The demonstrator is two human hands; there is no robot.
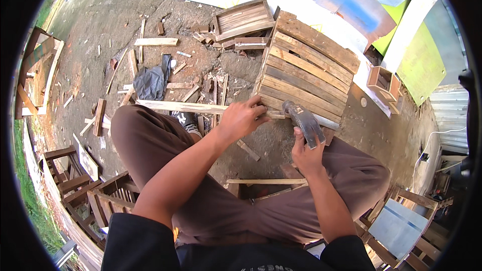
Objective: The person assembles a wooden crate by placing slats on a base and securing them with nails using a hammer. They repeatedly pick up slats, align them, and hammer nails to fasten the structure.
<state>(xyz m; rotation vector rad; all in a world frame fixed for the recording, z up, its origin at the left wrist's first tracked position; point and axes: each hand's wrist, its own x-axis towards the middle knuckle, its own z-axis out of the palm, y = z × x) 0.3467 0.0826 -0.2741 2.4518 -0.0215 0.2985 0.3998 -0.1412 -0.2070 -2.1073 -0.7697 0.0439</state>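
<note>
A long, narrow wooden strip (191, 106) lies across in front of my knees, its right end against the near edge of a slatted wooden panel (306, 73). My left hand (243, 118) is closed on this strip, fingers curled near the panel's lower left corner. Whether a nail is also between those fingers, I cannot tell. My right hand (307, 154) grips a hammer (305, 123), its dark, worn head over the strip's right end and the panel's near edge. The hammer's handle is mostly hidden.
Wood offcuts and a black plastic sheet (151, 80) litter the ground at the left. Beyond them lies a shallow wooden tray-like box (244, 19). A small wooden box (383, 84) stands right of the panel. Wooden frames (108, 195) crowd the lower left.
</note>
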